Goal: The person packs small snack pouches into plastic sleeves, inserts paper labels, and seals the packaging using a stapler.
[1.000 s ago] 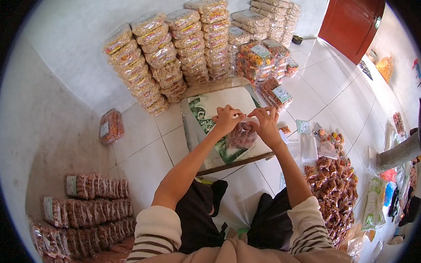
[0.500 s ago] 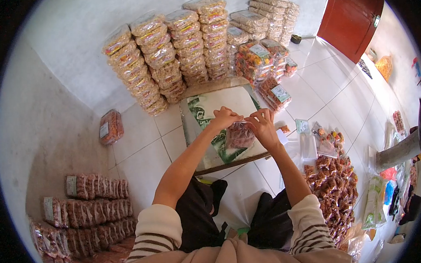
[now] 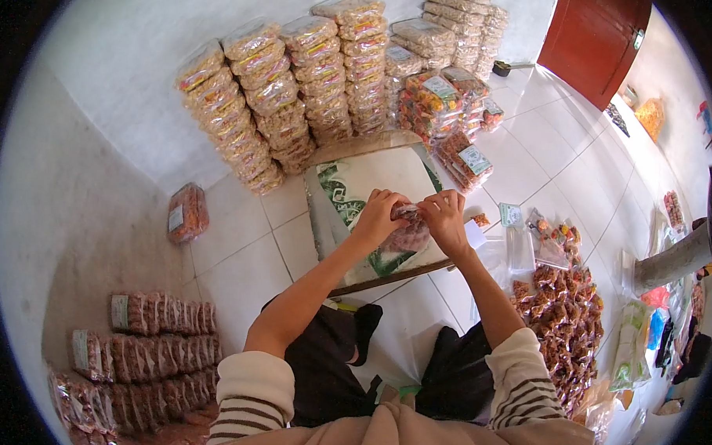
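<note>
The bag [image 3: 410, 238] is set on the board [image 3: 377, 165], near its front edge, with its reddish contents seen through clear plastic. Its gathered top is grasped from both sides: the left side is pinched by the fingers of the left hand [image 3: 382, 214], and the right side by those of the right hand [image 3: 446, 216]. The two hands are held close together over the bag, and the exact placing of the thumbs cannot be told. Green print is seen on the board, partly covered by the bag and the left forearm.

Beyond the board, pale packs [image 3: 235, 121] are stacked in tall columns along the wall [image 3: 143, 65], with orange packs [image 3: 430, 102] piled to their right. A labelled brown pack [image 3: 465, 162] is laid just beside the board's far right corner. A red pack [image 3: 187, 214] is laid on the floor [image 3: 239, 254], to the left of the board. On the right, a heap [image 3: 565, 317] of small brown bags is spread, with clear sleeves [image 3: 519, 250] laid near it. At the lower left, reddish packs [image 3: 161, 359] are lined up in rows.
</note>
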Motion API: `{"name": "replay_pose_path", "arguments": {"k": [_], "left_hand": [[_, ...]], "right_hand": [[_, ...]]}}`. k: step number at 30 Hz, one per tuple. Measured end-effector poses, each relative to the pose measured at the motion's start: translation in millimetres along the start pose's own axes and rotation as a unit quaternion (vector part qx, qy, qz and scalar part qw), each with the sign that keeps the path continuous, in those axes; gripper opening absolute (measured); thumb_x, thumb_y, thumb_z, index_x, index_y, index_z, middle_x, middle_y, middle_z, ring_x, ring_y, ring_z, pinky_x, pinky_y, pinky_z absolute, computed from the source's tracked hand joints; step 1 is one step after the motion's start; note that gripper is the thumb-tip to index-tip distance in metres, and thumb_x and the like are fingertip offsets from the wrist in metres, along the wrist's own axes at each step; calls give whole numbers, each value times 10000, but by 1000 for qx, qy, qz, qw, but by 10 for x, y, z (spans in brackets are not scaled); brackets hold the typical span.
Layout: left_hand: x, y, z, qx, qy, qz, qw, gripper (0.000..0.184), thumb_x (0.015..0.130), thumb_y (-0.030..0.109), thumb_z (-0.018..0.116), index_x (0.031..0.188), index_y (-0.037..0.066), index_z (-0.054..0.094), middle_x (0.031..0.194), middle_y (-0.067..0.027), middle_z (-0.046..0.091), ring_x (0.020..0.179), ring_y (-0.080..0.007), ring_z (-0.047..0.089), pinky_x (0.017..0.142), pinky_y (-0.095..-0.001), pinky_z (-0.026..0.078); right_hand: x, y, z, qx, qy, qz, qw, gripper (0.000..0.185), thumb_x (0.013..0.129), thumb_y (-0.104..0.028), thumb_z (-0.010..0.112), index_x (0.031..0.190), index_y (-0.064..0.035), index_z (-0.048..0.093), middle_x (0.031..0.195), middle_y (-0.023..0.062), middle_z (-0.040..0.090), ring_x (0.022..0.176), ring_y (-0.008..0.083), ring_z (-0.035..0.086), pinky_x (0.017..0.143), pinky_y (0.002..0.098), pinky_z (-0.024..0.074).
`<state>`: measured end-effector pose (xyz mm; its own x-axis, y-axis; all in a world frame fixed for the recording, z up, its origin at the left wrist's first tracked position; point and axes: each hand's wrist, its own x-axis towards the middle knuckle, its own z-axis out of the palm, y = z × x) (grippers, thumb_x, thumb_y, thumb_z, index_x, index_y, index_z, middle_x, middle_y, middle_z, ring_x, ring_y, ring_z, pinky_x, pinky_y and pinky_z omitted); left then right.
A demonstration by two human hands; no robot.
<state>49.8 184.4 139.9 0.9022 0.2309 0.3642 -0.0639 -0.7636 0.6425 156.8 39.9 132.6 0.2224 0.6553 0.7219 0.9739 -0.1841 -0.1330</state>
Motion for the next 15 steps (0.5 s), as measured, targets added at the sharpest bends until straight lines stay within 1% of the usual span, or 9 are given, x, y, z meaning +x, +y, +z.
{"name": "replay_pose_path", "arguments": {"k": [2, 4, 5, 7, 8, 10, 11, 13, 15], "left_hand": [[13, -54, 3, 1, 3, 20, 1000, 398, 614, 120, 730, 970, 121, 552, 879, -42, 516, 903, -258, 454, 803, -359, 387], [22, -110, -12, -12, -15, 57, 998, 385, 606, 118, 737, 950, 122, 563, 884, -43, 514, 907, -253, 453, 808, -362, 386], [16, -132, -14, -11, -14, 56, 998, 385, 606, 118, 737, 950, 122, 563, 884, -43, 514, 907, -253, 453, 808, -362, 386], [29, -135, -2, 8, -7, 70, 998, 310, 651, 196, 722, 922, 123, 592, 858, -38, 521, 872, -235, 456, 775, -371, 371], [23, -126, 21, 7, -7, 70, 998, 310, 651, 196, 722, 922, 123, 592, 858, -38, 521, 872, -235, 456, 775, -371, 371], [9, -81, 56, 77, 18, 41, 996, 255, 722, 301, 656, 908, 139, 592, 838, -8, 515, 870, -211, 448, 784, -386, 310], [8, -67, 66, 77, 18, 40, 996, 255, 722, 301, 656, 908, 139, 592, 838, -8, 515, 870, -211, 448, 784, -386, 310], [19, -69, 106, 147, 55, 68, 985, 236, 781, 363, 577, 887, 152, 591, 820, 22, 504, 890, -190, 432, 783, -389, 247], [23, -71, 108, 145, 44, 51, 987, 206, 786, 342, 574, 878, 159, 597, 841, 22, 506, 903, -187, 418, 780, -399, 242]], "right_hand": [[-14, 3, 28, 55, -3, 50, 997, 137, 685, -104, 631, 821, -92, 623, 842, -7, 567, 874, 211, 459, 778, 376, 321], [-30, 10, 65, 73, -3, 68, 995, 127, 691, -106, 630, 817, -96, 625, 829, -12, 569, 868, 209, 456, 777, 373, 312], [-33, 11, 86, 91, -4, 86, 992, 116, 697, -109, 629, 813, -100, 626, 815, -18, 571, 863, 208, 453, 775, 370, 303], [-36, 2, 99, 93, -6, 100, 991, 111, 701, -109, 628, 811, -104, 625, 804, -17, 572, 860, 207, 451, 779, 371, 297], [-44, -3, 102, 94, -8, 115, 989, 105, 705, -109, 627, 810, -109, 624, 793, -17, 572, 858, 207, 448, 782, 372, 290], [-40, -26, 105, 87, -8, 123, 989, 90, 712, -114, 623, 802, -110, 624, 793, -15, 574, 857, 206, 447, 786, 376, 288], [-46, -42, 106, 80, -9, 132, 988, 75, 719, -119, 618, 794, -112, 624, 793, -13, 576, 856, 204, 447, 790, 380, 286], [-37, -59, 83, 70, -20, 136, 988, 68, 733, -135, 604, 796, -113, 614, 805, -10, 570, 865, 208, 442, 800, 387, 282], [-35, -75, 71, 60, -29, 143, 988, 65, 747, -151, 589, 799, -114, 604, 817, -7, 564, 874, 212, 437, 810, 394, 278]]}}
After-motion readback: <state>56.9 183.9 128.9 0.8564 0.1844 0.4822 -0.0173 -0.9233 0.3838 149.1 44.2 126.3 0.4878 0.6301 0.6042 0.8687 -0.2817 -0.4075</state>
